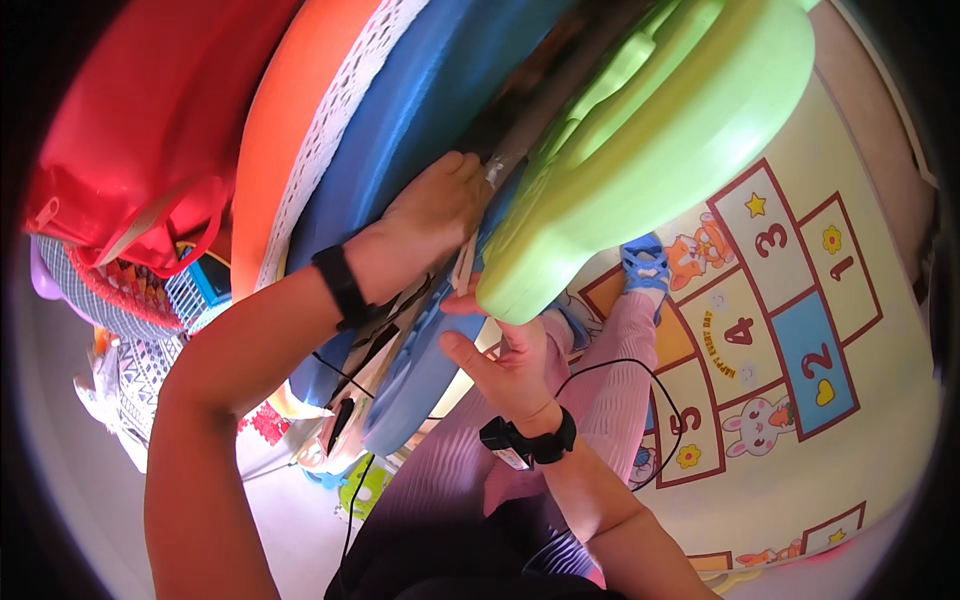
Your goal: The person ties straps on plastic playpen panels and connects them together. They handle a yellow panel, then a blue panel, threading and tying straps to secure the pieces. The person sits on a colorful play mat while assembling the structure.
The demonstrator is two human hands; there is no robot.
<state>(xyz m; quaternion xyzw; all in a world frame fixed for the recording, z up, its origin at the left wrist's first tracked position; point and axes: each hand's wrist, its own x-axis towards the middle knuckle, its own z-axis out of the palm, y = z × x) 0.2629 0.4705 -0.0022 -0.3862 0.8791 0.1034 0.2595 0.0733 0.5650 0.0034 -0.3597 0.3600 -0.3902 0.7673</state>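
A large light-green plastic panel (pixel 640 150) with a rounded lower end leans in front of me, beside a stack of upright blue pieces. My left hand (pixel 440 208) reaches into the narrow gap between the big blue panel (pixel 350 195) and the green one. Its fingers are curled at the edge of a flat piece there; what they grip is hidden. Lower down, my right hand (pixel 510 365) is at the green panel's lower end, thumb and forefinger apart, other fingers partly behind the panel. Below the left wrist stands a lighter blue piece (pixel 405 385).
At the left are an orange piece with white lace trim (pixel 330 120), a red bag (pixel 150 130) and a blue basket (pixel 195 280). A hopscotch mat (pixel 800 470) covers the floor at the right. Thin black cables (pixel 675 400) loop near my legs.
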